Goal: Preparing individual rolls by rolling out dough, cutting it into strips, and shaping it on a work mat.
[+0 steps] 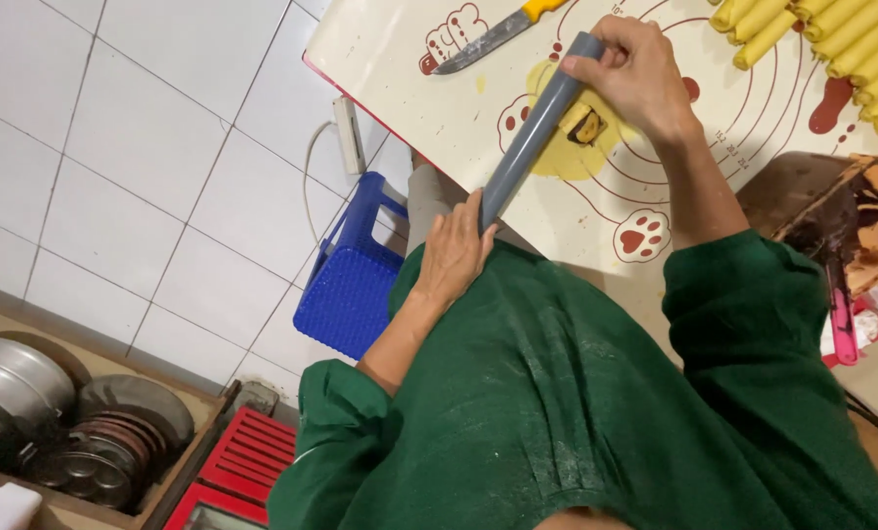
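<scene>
Both hands, left [451, 257] and right [635, 79], grip the grey rod [537, 132], fingers closed, rolling dough [574, 137] on the mat [439, 118]; steady pressure seems needed next.

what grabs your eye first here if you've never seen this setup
A grey rolling pin held at both ends, left hand near the body, right hand over yellow dough on the paw-print mat. Yellow rolls are piled top right; a yellow-handled knife lies top centre.

A dark green long-sleeved top [576, 393], sleeves pushed up (pale dusty smudges across the front).
</scene>
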